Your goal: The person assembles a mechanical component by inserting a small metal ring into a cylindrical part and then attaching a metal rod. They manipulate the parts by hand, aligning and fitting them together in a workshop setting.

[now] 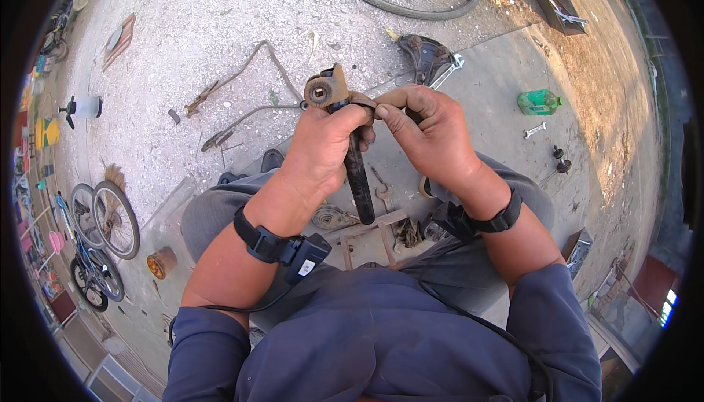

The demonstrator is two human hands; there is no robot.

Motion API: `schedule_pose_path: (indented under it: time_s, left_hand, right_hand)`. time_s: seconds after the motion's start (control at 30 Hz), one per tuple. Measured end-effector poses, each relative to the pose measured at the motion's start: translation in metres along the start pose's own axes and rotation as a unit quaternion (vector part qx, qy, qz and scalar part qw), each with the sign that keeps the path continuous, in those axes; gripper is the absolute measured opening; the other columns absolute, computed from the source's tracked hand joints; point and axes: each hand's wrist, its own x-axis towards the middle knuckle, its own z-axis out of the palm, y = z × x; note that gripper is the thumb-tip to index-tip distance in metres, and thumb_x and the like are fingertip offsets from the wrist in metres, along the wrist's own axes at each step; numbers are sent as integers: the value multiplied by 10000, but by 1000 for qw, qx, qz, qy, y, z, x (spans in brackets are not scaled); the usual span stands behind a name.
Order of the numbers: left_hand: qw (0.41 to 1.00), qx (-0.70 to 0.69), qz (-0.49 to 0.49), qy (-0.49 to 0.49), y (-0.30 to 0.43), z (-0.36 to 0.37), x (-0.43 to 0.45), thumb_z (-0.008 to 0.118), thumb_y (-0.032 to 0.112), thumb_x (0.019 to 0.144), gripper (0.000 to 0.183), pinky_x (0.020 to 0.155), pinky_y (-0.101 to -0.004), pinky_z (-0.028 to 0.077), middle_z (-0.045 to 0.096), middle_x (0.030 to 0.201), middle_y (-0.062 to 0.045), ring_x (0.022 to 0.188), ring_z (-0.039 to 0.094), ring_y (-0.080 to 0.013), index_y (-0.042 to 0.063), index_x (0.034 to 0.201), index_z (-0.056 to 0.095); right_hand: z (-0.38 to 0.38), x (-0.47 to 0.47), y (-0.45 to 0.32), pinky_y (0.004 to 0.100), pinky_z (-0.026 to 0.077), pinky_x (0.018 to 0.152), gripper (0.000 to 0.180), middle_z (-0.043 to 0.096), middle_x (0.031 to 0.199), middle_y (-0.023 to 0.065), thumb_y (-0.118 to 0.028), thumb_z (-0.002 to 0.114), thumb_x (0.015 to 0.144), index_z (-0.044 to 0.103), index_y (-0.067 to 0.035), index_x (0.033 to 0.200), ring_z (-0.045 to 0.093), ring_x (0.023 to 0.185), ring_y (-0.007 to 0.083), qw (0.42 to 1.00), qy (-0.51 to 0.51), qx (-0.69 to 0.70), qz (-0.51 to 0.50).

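Note:
My left hand [322, 146] is wrapped around the upper end of a black tube [360, 190], which looks like a bicycle seatpost and slants down toward my lap. At its top sits a rusty saddle clamp [320, 91], with a toothed round face and a square hole. With thumb and forefinger, my right hand [432, 127] pinches the edge of a curved rusty metal piece [364, 101] beside the clamp. Just beyond that hand, a dark bicycle saddle [423, 53] lies underside up, an adjustable wrench [448, 72] against it.
Between my knees are an open-end wrench [383, 196] and a small wooden frame [366, 226]. Bent metal rods [269, 108] lie ahead on the gravel. To the right are a green bottle [539, 102], a small wrench [535, 130] and a wheel hub [561, 160]. A bicycle [93, 270] lies left.

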Motion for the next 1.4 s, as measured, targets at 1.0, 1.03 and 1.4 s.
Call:
schedule_pose_path:
  time_s: [1.0, 1.03, 1.4]
  left_hand:
    - [999, -45, 4, 2, 3, 3, 0, 690, 124, 896, 122, 666, -292, 446, 650, 865, -19, 767, 557, -110, 51, 993, 679]
    - [999, -49, 5, -3, 3, 3, 0, 687, 121, 897, 125, 666, -293, 448, 652, 873, -21, 769, 557, -112, 51, 1000, 679]
    - [994, -110, -12, 16, 2, 2, 1, 675, 117, 910, 109, 663, -304, 458, 663, 895, -28, 770, 560, -121, 49, 995, 685]
  right_hand:
    - [5, 0, 3, 269, 527, 758, 104, 721, 909, 75, -51, 647, 964, 658, 39, 1015, 653, 839, 99, 992, -2, 99, 75]
    - [5, 0, 3, 267, 526, 759, 101, 721, 911, 75, -50, 646, 966, 655, 38, 1013, 653, 838, 99, 991, 3, 107, 83]
    - [8, -1, 1, 305, 536, 709, 96, 728, 873, 108, -66, 681, 933, 668, 22, 970, 694, 787, 152, 998, 17, 45, 49]
